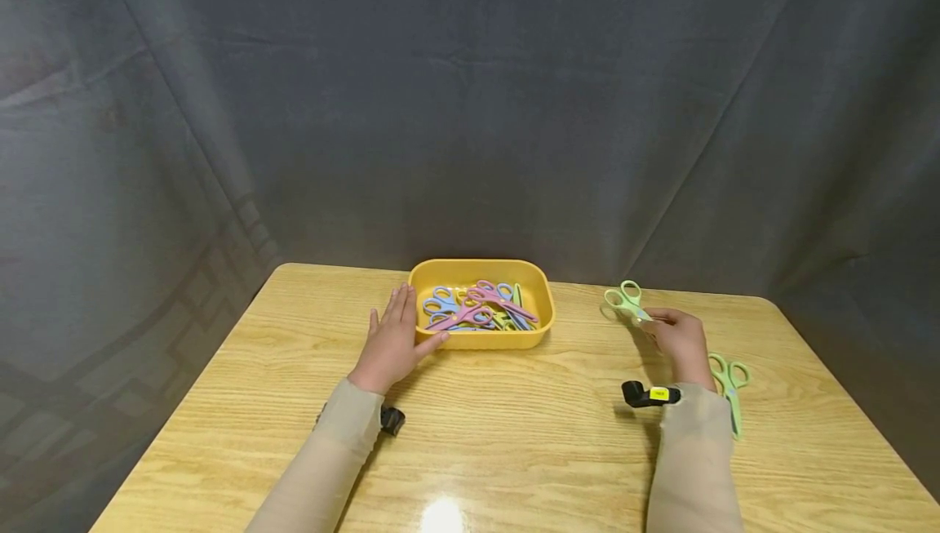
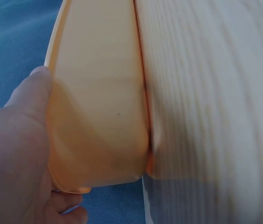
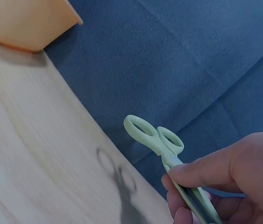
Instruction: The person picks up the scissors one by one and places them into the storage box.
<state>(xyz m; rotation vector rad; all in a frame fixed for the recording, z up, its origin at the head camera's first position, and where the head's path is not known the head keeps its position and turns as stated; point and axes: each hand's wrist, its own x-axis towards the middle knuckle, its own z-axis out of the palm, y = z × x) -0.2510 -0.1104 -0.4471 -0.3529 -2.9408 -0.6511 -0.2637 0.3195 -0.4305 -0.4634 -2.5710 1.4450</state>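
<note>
My right hand (image 1: 677,340) pinches a pair of light green scissors (image 3: 146,136) by the blades, between thumb and fingers. Their handle loops point away from the hand, and a shadow below shows them lifted above the table. My left hand (image 1: 391,344) rests at the left end of a yellow plastic bin (image 1: 507,340), fingers straight along its side and thumb across the front rim. Inside the bin lie several scissors, among them pink scissors (image 1: 461,317) and blue scissors (image 1: 441,301), overlapping in a heap.
Another pair of green scissors (image 1: 732,390) lies on the wooden table (image 1: 529,443) right of my right forearm, which partly covers it. A dark grey cloth (image 1: 470,108) hangs behind the table and around its sides. The bin stands near the table's back edge.
</note>
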